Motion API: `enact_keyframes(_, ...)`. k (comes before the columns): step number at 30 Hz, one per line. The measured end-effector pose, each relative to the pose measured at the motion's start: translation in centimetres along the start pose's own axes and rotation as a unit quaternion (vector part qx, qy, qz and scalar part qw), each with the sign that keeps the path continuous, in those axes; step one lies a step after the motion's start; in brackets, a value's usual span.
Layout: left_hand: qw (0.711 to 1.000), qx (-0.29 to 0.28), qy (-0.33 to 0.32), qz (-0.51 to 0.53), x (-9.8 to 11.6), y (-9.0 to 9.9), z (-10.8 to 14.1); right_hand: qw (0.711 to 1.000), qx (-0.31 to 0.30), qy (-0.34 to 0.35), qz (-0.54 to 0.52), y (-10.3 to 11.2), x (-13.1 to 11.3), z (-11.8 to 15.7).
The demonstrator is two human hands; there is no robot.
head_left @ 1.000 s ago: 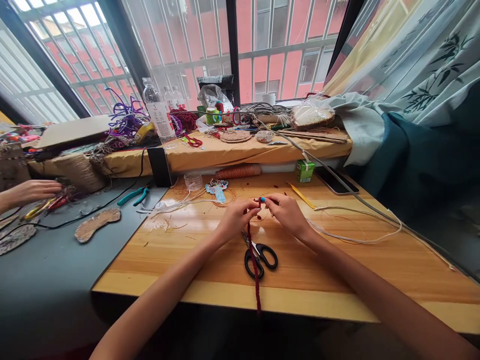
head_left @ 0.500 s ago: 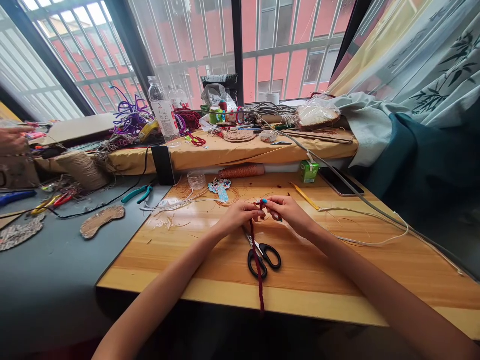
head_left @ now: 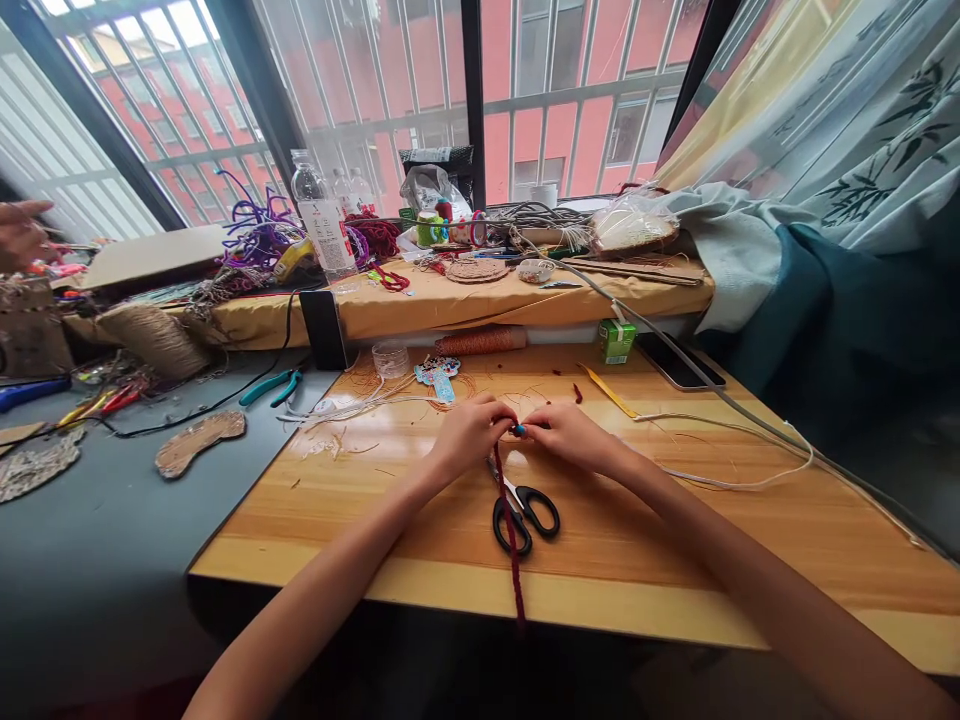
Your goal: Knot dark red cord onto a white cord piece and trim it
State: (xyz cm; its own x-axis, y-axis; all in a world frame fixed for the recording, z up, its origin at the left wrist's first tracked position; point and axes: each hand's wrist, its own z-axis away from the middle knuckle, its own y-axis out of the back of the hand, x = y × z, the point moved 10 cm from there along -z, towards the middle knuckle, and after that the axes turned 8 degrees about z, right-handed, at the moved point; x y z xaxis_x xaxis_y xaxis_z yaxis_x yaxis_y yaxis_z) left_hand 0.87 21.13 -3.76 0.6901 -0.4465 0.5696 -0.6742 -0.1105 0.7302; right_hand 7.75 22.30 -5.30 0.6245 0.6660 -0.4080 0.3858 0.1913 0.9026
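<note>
At the far left, a co-worker's hand (head_left: 22, 235) is above the cluttered ledge (head_left: 420, 305). A clear bottle (head_left: 322, 225) stands there; its contents are unclear. On the wooden table (head_left: 360, 540), a clear cup (head_left: 391, 360) holds something too indistinct to name. The left hand (head_left: 469, 435) pinches dark red yarn (head_left: 514, 560), which trails across the scissors (head_left: 526, 510) and past the table edge. A small clear box (head_left: 535, 270) on the ledge contains tiny pieces. The right hand (head_left: 574, 435) grips the yarn's upper part between fingertips. Farther right stands a green carton (head_left: 616, 343), its inside hidden. Since the previous frame, the right fingertips have lowered and the co-worker's hand has risen.
</note>
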Motion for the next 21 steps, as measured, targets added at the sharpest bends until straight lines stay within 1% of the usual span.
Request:
enact_keyframes(4, 0.998, 0.018, -0.003, -0.06, 0.6, 0.1, 0.4, 0.995, 0.041, 0.029, 0.082, -0.3, -0.3, 0.0)
enact_keyframes(7, 0.998, 0.02, -0.005, -0.059, 0.8, -0.1, 0.5, 0.995, 0.062, 0.013, 0.08, -0.2, 0.1, 0.1)
enact_keyframes(9, 0.999, 0.016, -0.006, -0.043, 0.8, -0.2, 0.5, 0.997, 0.069, -0.012, 0.033, 0.1, 0.6, 0.1)
enact_keyframes(12, 1.0, 0.008, -0.009, -0.002, 0.8, -0.5, 0.5, 0.992, 0.079, -0.049, -0.081, 0.6, 1.3, 0.1)
enact_keyframes(14, 1.0, 0.003, -0.017, 0.023, 0.9, -0.8, 0.5, 0.981, 0.075, -0.07, -0.163, 0.7, 1.7, 0.0)
enact_keyframes(17, 0.999, 0.001, -0.018, 0.045, 0.8, -0.8, 0.4, 0.959, 0.044, -0.099, -0.262, 0.3, 2.1, 0.0)
enact_keyframes(19, 0.998, 0.002, -0.01, 0.054, 0.7, -0.7, 0.4, 0.951, 0.029, -0.115, -0.287, 0.1, 2.3, 0.1)
enact_keyframes(21, 0.997, 0.0, -0.006, 0.072, 0.8, -0.5, 0.4, 0.955, 0.037, -0.123, -0.268, 0.4, 2.4, 0.2)
